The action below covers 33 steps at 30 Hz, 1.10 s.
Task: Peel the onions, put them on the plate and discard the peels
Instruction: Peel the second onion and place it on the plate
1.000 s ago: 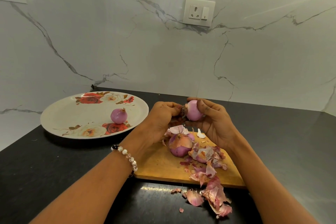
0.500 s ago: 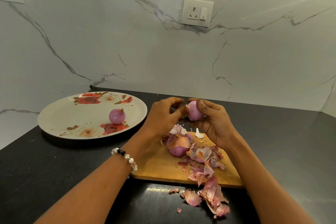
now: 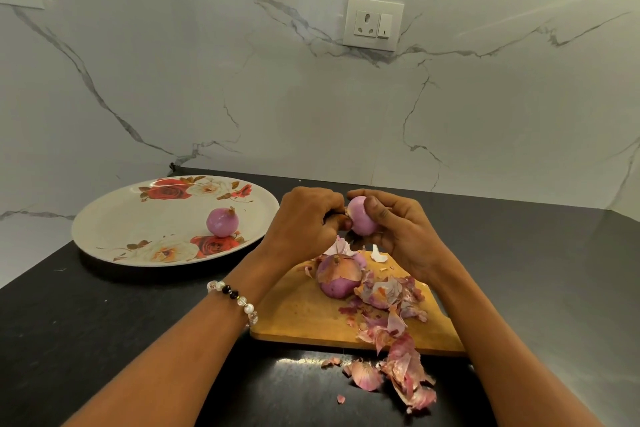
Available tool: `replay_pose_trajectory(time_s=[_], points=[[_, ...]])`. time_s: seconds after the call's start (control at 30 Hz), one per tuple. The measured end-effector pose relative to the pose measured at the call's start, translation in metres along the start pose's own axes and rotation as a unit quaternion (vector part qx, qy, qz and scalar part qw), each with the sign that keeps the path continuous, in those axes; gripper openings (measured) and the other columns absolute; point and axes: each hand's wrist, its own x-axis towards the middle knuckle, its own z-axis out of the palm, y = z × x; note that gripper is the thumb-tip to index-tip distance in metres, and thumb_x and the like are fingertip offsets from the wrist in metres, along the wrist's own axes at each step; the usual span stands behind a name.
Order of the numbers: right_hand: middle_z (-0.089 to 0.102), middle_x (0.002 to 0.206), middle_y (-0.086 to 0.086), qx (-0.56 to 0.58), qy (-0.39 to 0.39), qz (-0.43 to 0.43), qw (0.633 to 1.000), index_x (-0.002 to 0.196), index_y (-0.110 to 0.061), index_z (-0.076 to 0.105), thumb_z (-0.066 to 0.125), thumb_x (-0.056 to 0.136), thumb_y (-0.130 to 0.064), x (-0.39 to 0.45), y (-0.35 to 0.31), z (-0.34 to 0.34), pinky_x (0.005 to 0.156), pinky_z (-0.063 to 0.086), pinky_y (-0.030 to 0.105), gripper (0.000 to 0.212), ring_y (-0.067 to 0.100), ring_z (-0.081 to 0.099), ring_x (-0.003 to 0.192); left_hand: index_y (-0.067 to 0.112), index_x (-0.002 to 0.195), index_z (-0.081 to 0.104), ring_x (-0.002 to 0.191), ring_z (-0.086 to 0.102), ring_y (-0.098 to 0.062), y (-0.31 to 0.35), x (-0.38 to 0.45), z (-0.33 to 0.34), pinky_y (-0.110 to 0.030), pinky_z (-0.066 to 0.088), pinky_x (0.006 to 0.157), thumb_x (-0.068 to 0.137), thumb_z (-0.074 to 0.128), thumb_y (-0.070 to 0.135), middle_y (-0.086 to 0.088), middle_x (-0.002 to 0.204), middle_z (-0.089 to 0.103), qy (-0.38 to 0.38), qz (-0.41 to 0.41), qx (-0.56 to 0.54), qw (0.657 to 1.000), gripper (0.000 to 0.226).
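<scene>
Onion (image 3: 361,220), nearly bare, held above the far edge of the cutting board (image 3: 304,314), at about 12 o'clock from the board's centre. Cradled in the right hand (image 3: 403,236), fingers (image 3: 375,210) wrapped over its top and far side. Left hand (image 3: 306,224) curled, fingertips pinching at the onion's 9 o'clock end, apparently on a last scrap of skin or root tuft; the exact contact hidden between the two hands.

Second onion (image 3: 337,276), still partly in its papery coat, lying on the board directly below the hands. Peeled onion (image 3: 222,222) resting on the floral plate (image 3: 114,218), at 9 o'clock from the hands. Loose peels (image 3: 398,333) heaped from the board's 3 o'clock area down over its near edge onto the black counter (image 3: 104,340) at 5 o'clock.

Handling, as judged: small, light and firm, yet smooth and likely slippery once stripped; best gripped around the widest girth rather than at the tapered ends. Dry skin thin and brittle, prone to tearing into flakes; best caught at a lifted edge near the root and pulled along the curve.
</scene>
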Motion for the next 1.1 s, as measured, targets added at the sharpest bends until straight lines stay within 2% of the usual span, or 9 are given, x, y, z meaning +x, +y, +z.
replay_pose_trajectory(time_s=[0.17, 0.33, 0.4, 0.5, 0.63, 0.77, 0.83, 0.93, 1.1], points=[[0.068, 0.107, 0.017, 0.044, 0.027, -0.043, 0.998, 0.113, -0.009, 0.069, 0.08, 0.071, -0.053, 0.001, 0.002, 0.002, 0.069, 0.062, 0.034, 0.062, 0.033, 0.071, 0.09, 0.012, 0.072, 0.069, 0.057, 0.058, -0.015, 0.007, 0.0, 0.009, -0.03, 0.054, 0.053, 0.085, 0.067, 0.012, 0.002, 0.061, 0.062, 0.021, -0.125, -0.108, 0.986, 0.014], [0.069, 0.109, 0.017, 0.121, 0.023, -0.037, 0.992, 0.109, -0.01, 0.073, 0.085, 0.065, -0.054, 0.005, 0.006, 0.001, 0.071, 0.061, 0.033, 0.063, 0.03, 0.068, 0.098, 0.011, 0.077, 0.069, 0.067, 0.062, -0.024, 0.013, 0.001, 0.005, -0.029, 0.058, 0.064, 0.091, 0.061, 0.011, -0.009, 0.07, 0.066, -0.007, -0.276, -0.357, 0.892, 0.017], [0.069, 0.106, 0.018, 0.142, 0.026, -0.019, 0.989, 0.108, -0.007, 0.072, 0.083, 0.067, -0.052, 0.006, 0.005, 0.002, 0.065, 0.061, 0.033, 0.063, 0.029, 0.069, 0.092, 0.011, 0.077, 0.069, 0.068, 0.06, -0.023, 0.014, 0.0, 0.004, -0.029, 0.056, 0.065, 0.093, 0.058, 0.012, -0.009, 0.07, 0.065, -0.019, -0.294, -0.392, 0.871, 0.019], [0.066, 0.105, 0.02, 0.16, 0.051, 0.007, 0.986, 0.11, -0.001, 0.067, 0.061, 0.082, -0.04, 0.006, 0.001, 0.001, 0.067, 0.062, 0.032, 0.048, 0.024, 0.069, 0.087, 0.01, 0.08, 0.068, 0.068, 0.063, -0.017, 0.016, 0.001, 0.005, -0.028, 0.058, 0.067, 0.094, 0.055, 0.013, -0.006, 0.072, 0.065, -0.039, -0.297, -0.42, 0.857, 0.019], [0.063, 0.108, 0.019, 0.057, 0.035, -0.029, 0.997, 0.116, -0.003, 0.063, 0.06, 0.086, -0.038, 0.006, -0.002, -0.002, 0.063, 0.058, 0.025, 0.047, 0.023, 0.068, 0.087, 0.008, 0.079, 0.068, 0.06, 0.061, -0.012, 0.012, 0.002, 0.004, -0.026, 0.056, 0.061, 0.092, 0.06, 0.015, -0.006, 0.068, 0.064, -0.031, -0.268, -0.351, 0.897, 0.016], [0.06, 0.119, 0.022, -0.069, 0.018, -0.054, 0.996, 0.122, -0.011, 0.064, 0.062, 0.087, -0.04, 0.004, 0.006, -0.003, 0.071, 0.058, 0.03, 0.045, 0.03, 0.066, 0.095, 0.01, 0.071, 0.066, 0.065, 0.064, -0.022, 0.01, -0.003, 0.01, -0.04, 0.058, 0.064, 0.088, 0.065, 0.02, -0.007, 0.065, 0.065, 0.03, -0.253, -0.226, 0.94, 0.02], [0.061, 0.119, 0.021, -0.097, 0.028, -0.059, 0.993, 0.123, -0.011, 0.063, 0.059, 0.091, -0.034, 0.003, 0.007, -0.004, 0.073, 0.058, 0.03, 0.039, 0.031, 0.066, 0.097, 0.012, 0.075, 0.066, 0.065, 0.065, -0.02, 0.013, -0.003, 0.011, -0.04, 0.059, 0.066, 0.09, 0.064, 0.022, -0.005, 0.068, 0.067, 0.014, -0.243, -0.2, 0.949, 0.018], [0.063, 0.115, 0.02, -0.072, 0.053, -0.039, 0.995, 0.122, -0.009, 0.063, 0.055, 0.091, -0.031, 0.003, 0.006, -0.004, 0.064, 0.057, 0.028, 0.038, 0.032, 0.067, 0.089, 0.013, 0.079, 0.067, 0.067, 0.065, -0.018, 0.015, 0.0, 0.007, -0.037, 0.059, 0.066, 0.092, 0.062, 0.021, -0.003, 0.071, 0.068, 0.01, -0.214, -0.175, 0.961, 0.016], [0.064, 0.102, 0.019, 0.043, 0.077, 0.004, 0.996, 0.114, -0.004, 0.064, 0.05, 0.091, -0.031, 0.006, 0.004, -0.001, 0.052, 0.053, 0.027, 0.039, 0.029, 0.066, 0.073, 0.016, 0.091, 0.07, 0.078, 0.066, -0.017, 0.008, 0.003, 0.002, -0.022, 0.057, 0.063, 0.089, 0.065, 0.018, -0.002, 0.087, 0.07, 0.05, -0.264, -0.244, 0.932, 0.006]])
